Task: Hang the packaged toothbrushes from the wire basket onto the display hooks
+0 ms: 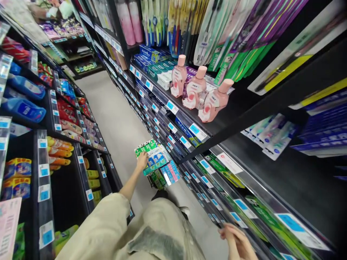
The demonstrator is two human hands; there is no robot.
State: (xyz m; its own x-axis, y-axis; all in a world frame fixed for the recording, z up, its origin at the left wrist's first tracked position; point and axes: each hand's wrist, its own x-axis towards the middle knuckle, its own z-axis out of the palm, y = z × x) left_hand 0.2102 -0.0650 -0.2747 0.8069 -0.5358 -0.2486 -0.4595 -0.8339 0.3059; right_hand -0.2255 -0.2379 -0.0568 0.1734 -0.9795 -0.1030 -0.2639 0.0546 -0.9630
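Note:
My left hand (141,161) reaches down over the aisle floor, its fingers bent onto a green-and-white pack (146,147) at the top of a stack. Directly beside it lies a blue-and-teal box (156,161). A pink-and-blue pack (170,173) sticks out on the right of the stack. Underneath, more green packs (158,178) show; what bears the stack is hard to make out. Low at the right, my right hand (237,240) hangs near the shelf front with loosely bent fingers, and nothing shows in it. Part of that hand is cut off by the frame.
Three pink bottles (194,88) stand on the right shelf beside toothpaste boxes (162,72), under hanging toothbrush packs (211,36). Price tags (172,107) line the shelf edges. Blue bottles (24,108) fill part of the left shelves. A narrow pale floor (108,97) runs between.

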